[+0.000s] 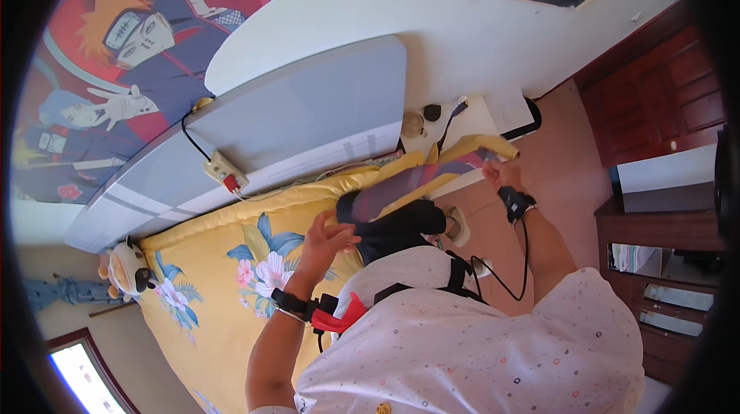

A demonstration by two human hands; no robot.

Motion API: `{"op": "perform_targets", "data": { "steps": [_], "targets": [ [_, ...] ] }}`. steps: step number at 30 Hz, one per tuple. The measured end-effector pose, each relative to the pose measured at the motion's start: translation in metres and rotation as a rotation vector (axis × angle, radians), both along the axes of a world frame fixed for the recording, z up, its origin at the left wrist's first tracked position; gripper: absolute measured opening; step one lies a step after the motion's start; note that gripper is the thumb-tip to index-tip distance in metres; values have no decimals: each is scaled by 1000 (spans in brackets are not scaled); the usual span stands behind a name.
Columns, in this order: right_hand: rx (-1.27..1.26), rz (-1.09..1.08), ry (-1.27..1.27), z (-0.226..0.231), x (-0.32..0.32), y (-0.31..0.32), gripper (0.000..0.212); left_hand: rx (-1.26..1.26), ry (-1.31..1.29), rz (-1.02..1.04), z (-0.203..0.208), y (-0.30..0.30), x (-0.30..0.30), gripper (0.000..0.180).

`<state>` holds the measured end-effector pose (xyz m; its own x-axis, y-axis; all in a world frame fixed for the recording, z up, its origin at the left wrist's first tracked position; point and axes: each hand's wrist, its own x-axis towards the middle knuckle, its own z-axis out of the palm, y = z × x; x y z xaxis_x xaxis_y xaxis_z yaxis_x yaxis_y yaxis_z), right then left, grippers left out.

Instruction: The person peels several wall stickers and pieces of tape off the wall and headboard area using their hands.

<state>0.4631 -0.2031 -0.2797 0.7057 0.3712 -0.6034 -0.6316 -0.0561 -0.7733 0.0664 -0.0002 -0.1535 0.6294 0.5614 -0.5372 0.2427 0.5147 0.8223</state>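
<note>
A person in a pale speckled shirt is beside a bed with a yellow flowered cover, seen from above. At the centre of the frame, a long striped cloth, dark purple and red, slants up to the right above the person's dark trousers, with yellow fabric along its edge.

The hands are well apart. The right hand, right of centre, pinches the cloth's upper right end; that grip seems to hold the end up and draw the length out rather than let it bunch. The left hand, at centre-left, is by the lower end, fingers bent and partly spread; whether they grip the cloth or only steady it cannot be told.

Both wrists wear black bands with cables, and a red ribbon hangs at the left one.

Above the bed, a power strip rests against the grey headboard, apparently hung by its cord so that it is in reach of the bed. A plush toy sits by the headboard's left end. At upper right of centre, a white counter carries a glass jar, probably for bedside reach.
</note>
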Motion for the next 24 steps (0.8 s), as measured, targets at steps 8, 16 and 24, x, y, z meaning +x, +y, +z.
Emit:
{"op": "perform_targets", "data": {
  "steps": [8,16,24],
  "targets": [
    [-83,-26,-122,12,77,25,14,41,173,21,-16,9,-39,34],
    [-234,28,-238,14,72,69,25,37,285,135,-25,-1,-72,26],
    [-132,-132,-418,24,110,89,17,99,324,85,-34,1,-77,25]
  ]
}}
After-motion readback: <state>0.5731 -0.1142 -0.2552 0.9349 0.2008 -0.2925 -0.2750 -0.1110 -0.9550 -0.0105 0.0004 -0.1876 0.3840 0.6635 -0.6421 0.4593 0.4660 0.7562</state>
